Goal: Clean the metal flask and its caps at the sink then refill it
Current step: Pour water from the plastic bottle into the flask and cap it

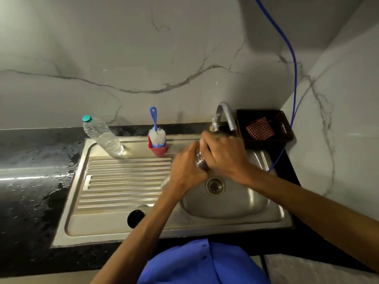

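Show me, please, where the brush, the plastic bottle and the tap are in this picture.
brush (157, 137): head view, on the white bristles above the red cup.
plastic bottle (103, 136): head view, on the middle of its clear body.
tap (225, 111): head view, on the curved metal spout.

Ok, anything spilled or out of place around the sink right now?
Yes: water is pooled and beaded on the black counter left of the sink. A black cap lies loose on the drainboard. Both hands hold the flask over the basin.
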The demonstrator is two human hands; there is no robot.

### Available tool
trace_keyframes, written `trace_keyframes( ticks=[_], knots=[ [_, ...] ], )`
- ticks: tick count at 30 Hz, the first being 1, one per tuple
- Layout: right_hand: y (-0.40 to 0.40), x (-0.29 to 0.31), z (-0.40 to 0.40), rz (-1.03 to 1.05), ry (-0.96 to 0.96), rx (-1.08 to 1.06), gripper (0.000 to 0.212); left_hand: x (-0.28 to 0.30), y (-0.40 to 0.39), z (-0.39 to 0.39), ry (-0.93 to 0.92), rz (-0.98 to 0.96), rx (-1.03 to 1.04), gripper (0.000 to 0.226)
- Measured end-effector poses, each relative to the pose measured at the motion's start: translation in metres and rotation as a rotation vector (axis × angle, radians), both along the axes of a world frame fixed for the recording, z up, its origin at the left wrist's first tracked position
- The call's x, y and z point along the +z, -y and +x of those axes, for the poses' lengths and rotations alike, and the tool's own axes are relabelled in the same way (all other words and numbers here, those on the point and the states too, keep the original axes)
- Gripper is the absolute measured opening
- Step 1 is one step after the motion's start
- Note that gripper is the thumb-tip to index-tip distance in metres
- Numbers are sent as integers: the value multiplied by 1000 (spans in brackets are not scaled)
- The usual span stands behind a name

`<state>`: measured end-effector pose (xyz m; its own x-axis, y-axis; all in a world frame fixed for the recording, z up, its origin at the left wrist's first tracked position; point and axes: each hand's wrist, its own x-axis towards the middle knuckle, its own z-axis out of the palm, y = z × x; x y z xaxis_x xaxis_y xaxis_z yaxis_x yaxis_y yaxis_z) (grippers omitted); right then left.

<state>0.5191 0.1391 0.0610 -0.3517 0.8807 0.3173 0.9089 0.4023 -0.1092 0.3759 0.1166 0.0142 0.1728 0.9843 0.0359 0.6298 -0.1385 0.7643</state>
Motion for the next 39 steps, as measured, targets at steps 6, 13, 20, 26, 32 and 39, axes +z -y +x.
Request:
trace_keyframes(
  ticks=[6, 13, 20, 26, 32, 39],
  knots=[
    [-24, 3, -75, -739, 20, -417, 51, -20, 13, -50, -127, -9, 174, 55],
    [-16, -7, -148, -931, -651, -252, 58, -26, 19, -155, -12, -20, 339, 58],
    [71, -144, -206, -795, 507, 538, 98, -44, 48, -298, 110, -23, 613, 63],
    [76, -211, -246, -517, 583, 766, 49, -60, 87, -368, 122, -90, 648, 60],
    [-30, -24, -275, -714, -804, 219, 49, -65, 101, -376, 181, -123, 561, 55],
    [-10, 139, -263, -110, -1100, 417, 41, -52, 67, -338, 233, -55, 361, 56]
  ],
)
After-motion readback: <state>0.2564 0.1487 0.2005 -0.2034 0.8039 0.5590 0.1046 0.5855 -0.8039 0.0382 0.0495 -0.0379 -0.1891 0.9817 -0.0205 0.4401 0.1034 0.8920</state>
